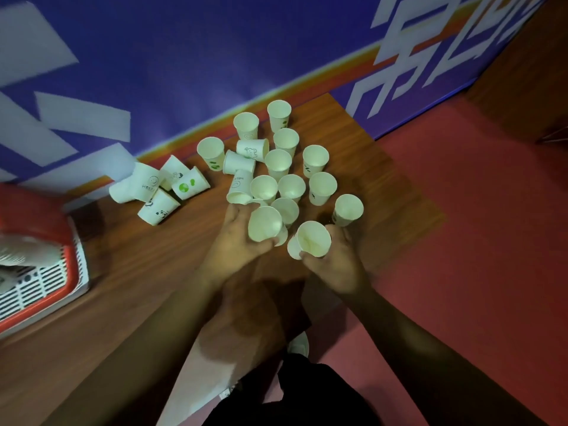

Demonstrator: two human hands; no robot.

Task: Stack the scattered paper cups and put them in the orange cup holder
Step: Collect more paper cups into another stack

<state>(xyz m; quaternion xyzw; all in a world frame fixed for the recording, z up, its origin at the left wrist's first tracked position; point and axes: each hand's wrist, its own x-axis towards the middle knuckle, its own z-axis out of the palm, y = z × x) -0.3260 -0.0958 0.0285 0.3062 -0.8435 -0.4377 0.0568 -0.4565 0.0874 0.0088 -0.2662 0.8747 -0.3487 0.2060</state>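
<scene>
Several white paper cups lie scattered on a brown wooden table. An upright cluster stands in the middle, and tipped-over cups with green and black prints lie to the left. My left hand grips one cup, its mouth facing up. Just to the right, my right hand grips another cup tilted toward the first one. The two held cups are apart. The orange holder, with a white slatted side, sits at the left edge.
A blue banner with white lettering runs behind the table. Red floor lies to the right of the table's edge. A lone upright cup stands close to my right hand.
</scene>
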